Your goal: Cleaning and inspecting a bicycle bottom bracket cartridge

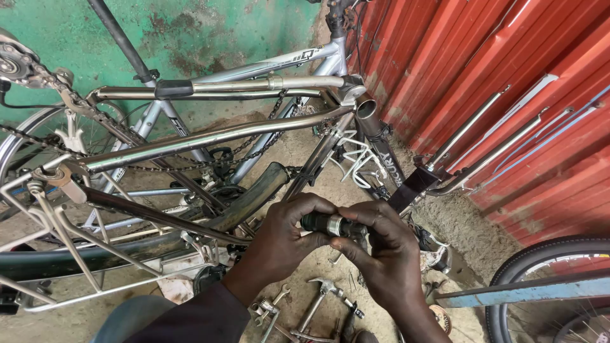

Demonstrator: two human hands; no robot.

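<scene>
**Cylinder part gripped in both hands over the bike frames**

Cylinder part [332, 224], short, dark at one end and silver at the other, sits between my two hands, low centre of view, held above the dirt floor [470, 241]. My left hand [286, 238] wraps the dark end, fingers [305, 204] curled closed over the top, thumb under. My right hand [384, 251] pinches the silver end, fingers bent tight around it, thumb pressing from below. Both hands closed on the part, touching each other at the fingertips.

Just behind the hands: an upturned chrome bicycle frame [210, 136] with a loose chain [254, 149] hanging across it, and a silver bike frame [267, 63] leaning behind that. Green wall [190, 32] at the back, red corrugated metal sheet [508, 76] on the right. On the floor under my wrists lie a hammer [321, 295] and a spanner [270, 311]. A black tyre [546, 254] shows at the lower right corner.
</scene>
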